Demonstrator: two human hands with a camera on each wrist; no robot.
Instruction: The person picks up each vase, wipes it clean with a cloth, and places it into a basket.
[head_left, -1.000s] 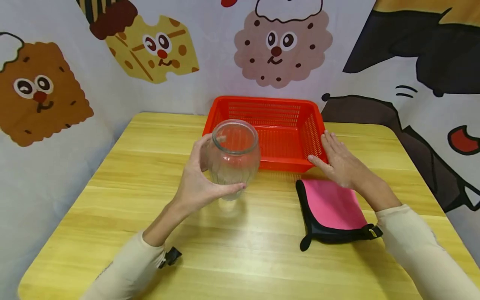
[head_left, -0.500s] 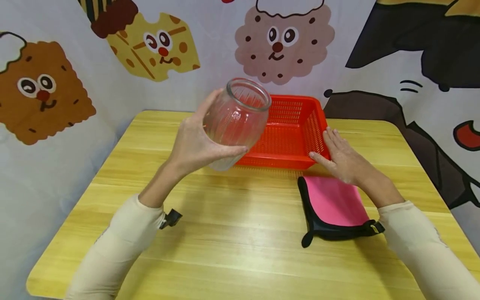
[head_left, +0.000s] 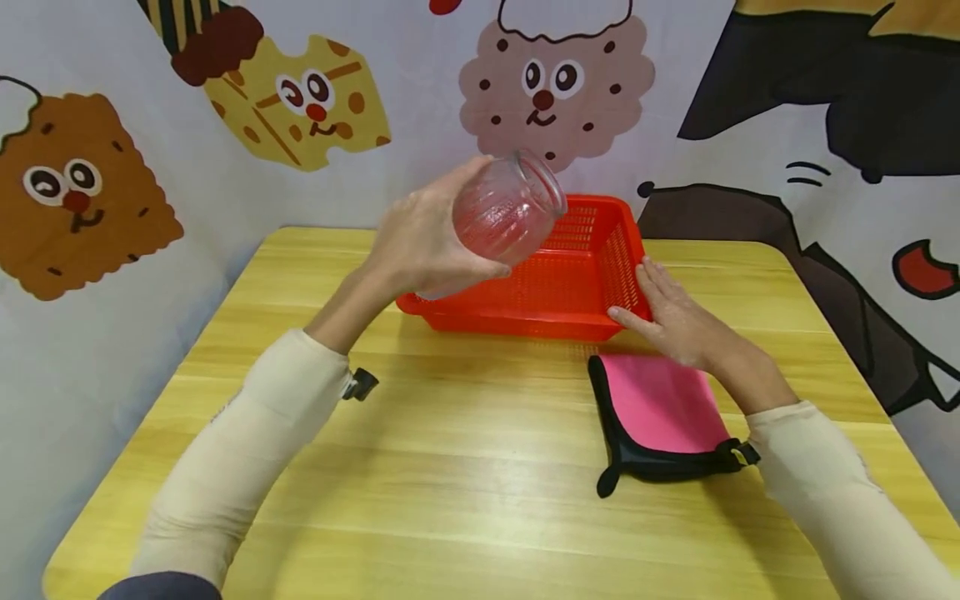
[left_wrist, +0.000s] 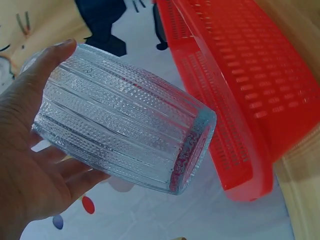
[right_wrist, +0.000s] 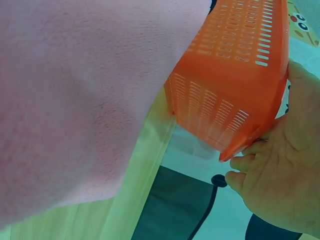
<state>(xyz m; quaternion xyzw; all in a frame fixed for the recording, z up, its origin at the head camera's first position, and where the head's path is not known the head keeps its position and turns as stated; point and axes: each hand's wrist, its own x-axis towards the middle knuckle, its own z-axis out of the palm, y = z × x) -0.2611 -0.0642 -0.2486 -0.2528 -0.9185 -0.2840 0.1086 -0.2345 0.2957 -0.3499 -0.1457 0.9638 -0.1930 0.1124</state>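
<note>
My left hand (head_left: 427,237) grips a clear ribbed glass jar (head_left: 498,212) around its body, thumb on the near side. Tilted well over, the jar points its open mouth to the right, above the left part of a red plastic basket (head_left: 517,323). In the left wrist view the jar's base (left_wrist: 195,152) faces the camera, and its mouth end is hidden. With fingers extended, my right hand (head_left: 678,321) rests against the basket's right end. The right wrist view shows those fingertips (right_wrist: 242,164) at the basket's rim (right_wrist: 282,95).
A pink, black-edged folded cloth item (head_left: 667,408) lies on the wooden table (head_left: 465,483), under and beside my right forearm. Behind the basket hangs a white cloth backdrop (head_left: 420,108) with cartoon figures. Black straps (head_left: 362,385) sit at the sleeves.
The left hand has raised the jar from close over the table and tipped it rightward, over the basket. The right hand has stayed at the basket's right end.
</note>
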